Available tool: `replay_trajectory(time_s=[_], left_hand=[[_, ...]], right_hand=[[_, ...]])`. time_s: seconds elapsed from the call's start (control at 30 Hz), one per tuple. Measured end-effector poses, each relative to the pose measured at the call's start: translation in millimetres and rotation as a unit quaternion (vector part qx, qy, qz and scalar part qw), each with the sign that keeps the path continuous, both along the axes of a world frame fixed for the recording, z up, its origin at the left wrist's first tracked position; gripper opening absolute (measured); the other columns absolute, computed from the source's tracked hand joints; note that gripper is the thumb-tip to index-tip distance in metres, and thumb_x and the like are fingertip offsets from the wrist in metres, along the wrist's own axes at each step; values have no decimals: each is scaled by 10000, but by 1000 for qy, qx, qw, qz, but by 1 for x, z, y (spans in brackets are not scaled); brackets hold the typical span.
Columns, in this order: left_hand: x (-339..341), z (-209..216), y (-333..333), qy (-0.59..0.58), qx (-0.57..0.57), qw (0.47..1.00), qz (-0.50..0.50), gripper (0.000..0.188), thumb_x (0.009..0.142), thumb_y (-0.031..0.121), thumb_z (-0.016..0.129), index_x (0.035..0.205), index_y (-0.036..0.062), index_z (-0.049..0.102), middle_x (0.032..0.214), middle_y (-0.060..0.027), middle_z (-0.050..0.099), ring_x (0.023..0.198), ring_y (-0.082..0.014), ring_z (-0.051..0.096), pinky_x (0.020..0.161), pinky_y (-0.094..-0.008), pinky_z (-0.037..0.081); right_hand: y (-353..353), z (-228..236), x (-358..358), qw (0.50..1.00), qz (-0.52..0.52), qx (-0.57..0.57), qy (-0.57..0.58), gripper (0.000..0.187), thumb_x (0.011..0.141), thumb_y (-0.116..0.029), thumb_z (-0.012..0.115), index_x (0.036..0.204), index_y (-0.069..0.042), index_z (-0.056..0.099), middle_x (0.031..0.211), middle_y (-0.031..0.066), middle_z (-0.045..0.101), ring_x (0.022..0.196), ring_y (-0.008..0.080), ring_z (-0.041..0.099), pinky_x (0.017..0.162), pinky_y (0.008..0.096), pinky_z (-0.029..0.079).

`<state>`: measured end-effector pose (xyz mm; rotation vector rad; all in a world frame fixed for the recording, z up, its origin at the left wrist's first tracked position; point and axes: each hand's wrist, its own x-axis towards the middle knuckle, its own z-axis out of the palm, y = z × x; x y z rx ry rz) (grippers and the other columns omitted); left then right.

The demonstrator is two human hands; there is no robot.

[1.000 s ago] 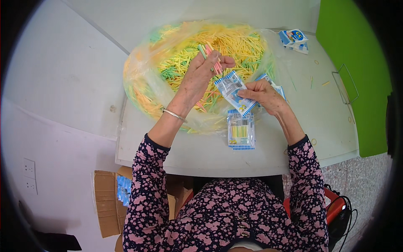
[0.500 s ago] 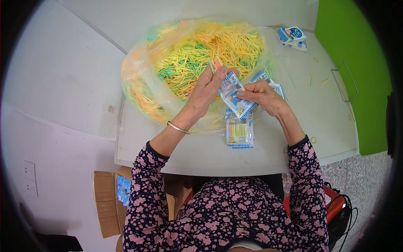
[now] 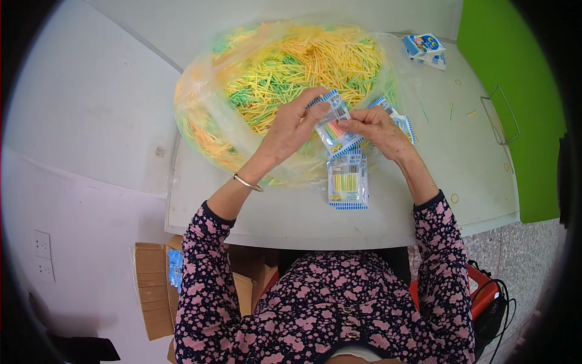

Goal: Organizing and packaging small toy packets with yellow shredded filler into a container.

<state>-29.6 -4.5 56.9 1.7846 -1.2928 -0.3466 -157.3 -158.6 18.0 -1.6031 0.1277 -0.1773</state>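
Note:
My left hand (image 3: 292,128) and my right hand (image 3: 377,128) both grip a small clear packet with a blue-and-white edge (image 3: 334,125), held above the table with thin coloured sticks inside it. Just behind my hands lies a big clear plastic bag (image 3: 206,115) heaped with yellow, green and orange sticks (image 3: 291,67). A filled packet (image 3: 347,181) lies flat on the white table (image 3: 291,212) below my hands. More packets (image 3: 401,120) show behind my right hand.
A small stack of blue-and-white packets (image 3: 426,47) sits at the table's far right. Loose sticks and small rings are scattered on the right side. A green wall stands to the right. A cardboard box (image 3: 153,285) and a red object (image 3: 485,297) are on the floor.
My left hand, which held a few sticks over the bag, has come down to the packet and now grips it together with my right hand.

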Motion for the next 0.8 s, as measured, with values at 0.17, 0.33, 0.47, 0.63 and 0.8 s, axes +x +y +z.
replay_trajectory(time_s=[0.17,0.33,0.47,0.63,0.8], left_hand=[[-4,2,-4,-160,-58,985,-20,324,867,178,557,1140,5,527,1022,-157,605,880,-260,609,763,-336,474],[-9,7,-7,-71,-49,996,-18,327,839,100,580,1151,18,526,1040,-133,611,907,-217,612,764,-306,481],[-6,4,-11,110,-102,987,-54,306,848,70,574,1147,19,529,1015,-89,615,889,-141,596,769,-267,478],[23,15,-4,234,-55,967,-80,371,868,81,583,1216,14,475,1027,-57,613,926,-112,571,801,-251,465],[70,-30,19,-91,147,984,35,145,831,160,636,922,49,653,864,-72,644,846,-155,595,716,-277,475]], right_hand=[[-2,-5,-1,1000,-5,15,0,225,867,-210,614,940,-6,674,824,-16,652,756,26,541,704,202,432],[4,0,-2,997,1,74,-36,228,851,-205,633,966,-12,669,884,1,660,808,41,561,765,213,438],[8,-3,-1,993,6,113,-20,237,826,-228,668,933,-16,675,874,13,664,790,41,567,753,218,439],[-8,-6,-9,998,-34,49,8,246,822,-256,677,891,-19,683,825,-3,662,707,33,559,648,196,418],[-20,-8,-17,991,-71,104,-53,257,831,-267,670,890,-17,686,813,-16,658,666,30,544,589,173,393]])
